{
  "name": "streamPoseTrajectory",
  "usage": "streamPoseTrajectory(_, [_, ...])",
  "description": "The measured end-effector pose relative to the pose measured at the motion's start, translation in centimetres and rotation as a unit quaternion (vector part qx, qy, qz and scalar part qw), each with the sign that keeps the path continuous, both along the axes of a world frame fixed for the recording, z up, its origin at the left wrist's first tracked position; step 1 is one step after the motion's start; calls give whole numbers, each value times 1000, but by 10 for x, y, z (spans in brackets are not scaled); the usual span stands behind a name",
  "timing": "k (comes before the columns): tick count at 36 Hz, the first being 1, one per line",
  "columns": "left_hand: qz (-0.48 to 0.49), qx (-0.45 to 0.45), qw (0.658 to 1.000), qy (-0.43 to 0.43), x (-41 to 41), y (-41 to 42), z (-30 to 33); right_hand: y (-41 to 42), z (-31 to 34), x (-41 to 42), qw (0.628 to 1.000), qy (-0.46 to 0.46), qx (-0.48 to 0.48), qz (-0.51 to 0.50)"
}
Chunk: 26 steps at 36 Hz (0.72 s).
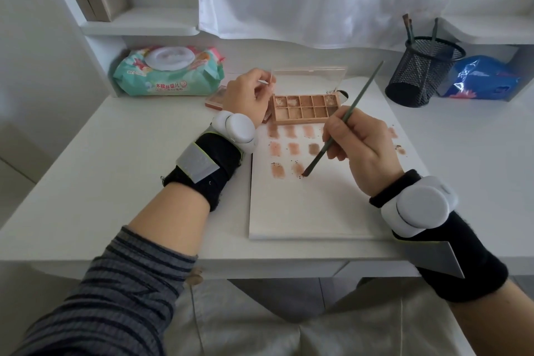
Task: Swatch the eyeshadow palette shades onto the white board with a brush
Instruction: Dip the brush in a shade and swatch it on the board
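One tabletop (121,170), white, is carrying everything; bare room is lying along its left side and near edge. One white board (312,205) is lying at centre, its lower half unmarked, nine or so swatches (291,150) showing near the top. One wipes packet (170,72) is sitting back left; one mesh cup (419,75) is standing back right, holding three brushes. One palette (306,108), ten pans, lid up, is touching the board's far end. Left hand (248,95) is curling against the palette's left edge, pinching the lid corner. Right hand (361,147) is pinching one brush (346,115), tip touching the board beside the lowest swatch.
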<state>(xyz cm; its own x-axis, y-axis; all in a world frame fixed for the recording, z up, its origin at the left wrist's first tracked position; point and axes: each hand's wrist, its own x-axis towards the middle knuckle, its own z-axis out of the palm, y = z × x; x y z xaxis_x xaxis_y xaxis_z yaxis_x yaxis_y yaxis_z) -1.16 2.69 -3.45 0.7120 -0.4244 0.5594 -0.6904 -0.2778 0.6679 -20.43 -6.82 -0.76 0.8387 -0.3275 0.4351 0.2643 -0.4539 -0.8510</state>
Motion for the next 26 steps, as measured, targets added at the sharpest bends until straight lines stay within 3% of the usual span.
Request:
streamPoseTrajectory(6, [-3, 14, 1000, -6, 0, 0, 1, -1, -1, 3, 999, 3, -17, -32])
streamPoseTrajectory(16, [-23, 41, 999, 10, -1, 0, 2, -9, 12, 4, 987, -96, 102, -80])
streamPoseTrajectory(26, [-5, 40, 997, 63, 2, -9, 5, -34, 11, 0, 993, -36, 54, -104])
